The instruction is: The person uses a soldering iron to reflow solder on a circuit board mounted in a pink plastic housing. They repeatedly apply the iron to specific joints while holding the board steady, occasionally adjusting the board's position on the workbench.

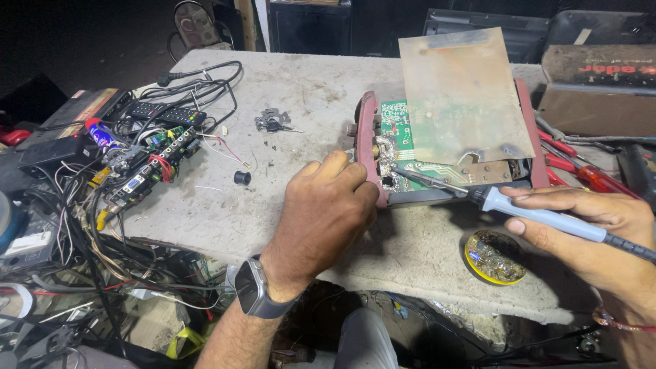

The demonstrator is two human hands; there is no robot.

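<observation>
My right hand point(588, 236) grips a soldering iron point(540, 217) with a pale blue handle; its metal tip reaches left onto the green circuit board point(396, 130) inside a red-framed device point(369, 147). My left hand point(324, 215), with a smartwatch on the wrist, rests fingers curled against the device's near left corner. What it pinches there is hidden. A tan sheet point(461, 92) lies tilted over most of the board.
A round yellow tin of flux point(495, 257) sits near the worn table's front edge point(410, 273). Keys point(272, 123) and a small black knob point(241, 178) lie mid-table. Tangled wires and a bare circuit board point(154, 160) crowd the left. Red-handled tools point(581, 171) lie right.
</observation>
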